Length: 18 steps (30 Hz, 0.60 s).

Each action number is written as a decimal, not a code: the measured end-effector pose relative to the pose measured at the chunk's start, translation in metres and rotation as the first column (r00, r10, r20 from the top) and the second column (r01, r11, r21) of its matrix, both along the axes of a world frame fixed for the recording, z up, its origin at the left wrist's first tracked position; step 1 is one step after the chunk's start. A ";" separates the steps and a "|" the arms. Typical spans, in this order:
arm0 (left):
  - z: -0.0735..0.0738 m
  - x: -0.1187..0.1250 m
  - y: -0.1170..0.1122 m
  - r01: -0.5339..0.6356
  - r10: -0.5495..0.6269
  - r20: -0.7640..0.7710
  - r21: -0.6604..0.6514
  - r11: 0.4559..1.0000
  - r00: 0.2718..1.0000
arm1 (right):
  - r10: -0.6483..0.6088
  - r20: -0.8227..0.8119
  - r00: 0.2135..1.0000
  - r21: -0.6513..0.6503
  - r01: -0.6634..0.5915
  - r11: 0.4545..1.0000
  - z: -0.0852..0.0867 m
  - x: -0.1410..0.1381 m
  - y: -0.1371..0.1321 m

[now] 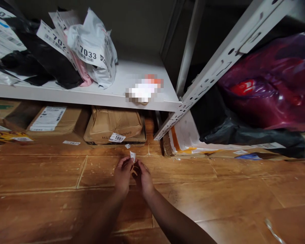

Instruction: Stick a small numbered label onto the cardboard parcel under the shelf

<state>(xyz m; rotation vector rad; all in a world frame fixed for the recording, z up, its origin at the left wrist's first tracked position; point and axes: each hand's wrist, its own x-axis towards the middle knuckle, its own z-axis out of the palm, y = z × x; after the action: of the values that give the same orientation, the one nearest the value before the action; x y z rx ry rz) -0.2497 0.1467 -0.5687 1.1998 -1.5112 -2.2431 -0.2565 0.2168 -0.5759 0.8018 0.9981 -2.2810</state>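
A small white paper slip [132,155] is pinched between the thumb and fingers of my left hand [123,173], low over the wooden floor. Close beside it on the right is my right hand [143,176], its fingers curled and apart with nothing visible between them. Just beyond the hands, another small white scrap [127,146] lies on the floor. Behind that scrap sits a brown cardboard parcel [114,123] with a white label [117,137] reading 1003.
Above the boxes, a white shelf [91,96] carries a white bag [96,51] marked 7033, black parcels and a blurred-out bright object [144,89]. A perforated metal post [218,62] slants at right, beside a purple bag [271,84] and a black bag [223,118]. More boxes [58,122] stand left.
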 end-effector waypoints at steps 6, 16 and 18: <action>-0.011 0.006 -0.011 -0.010 0.021 0.078 -0.142 0.990 0.997 | 0.153 0.026 0.988 0.084 -0.154 0.984 -0.007 0.003 -0.003; -0.014 -0.001 -0.028 0.257 -0.248 0.070 -0.334 0.907 0.966 | 0.213 -0.387 0.897 0.408 -0.041 0.912 -0.019 -0.031 -0.001; -0.020 -0.006 -0.030 0.295 -0.277 0.101 -0.330 0.897 0.956 | 0.218 -0.418 0.882 0.428 -0.020 0.903 -0.027 -0.036 -0.005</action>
<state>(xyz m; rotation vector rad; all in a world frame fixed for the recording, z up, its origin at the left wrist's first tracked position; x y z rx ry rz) -0.2553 0.1171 -0.5888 0.9898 -2.1141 -1.9966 -0.2927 0.2114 -0.6027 0.3279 1.7405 -2.2200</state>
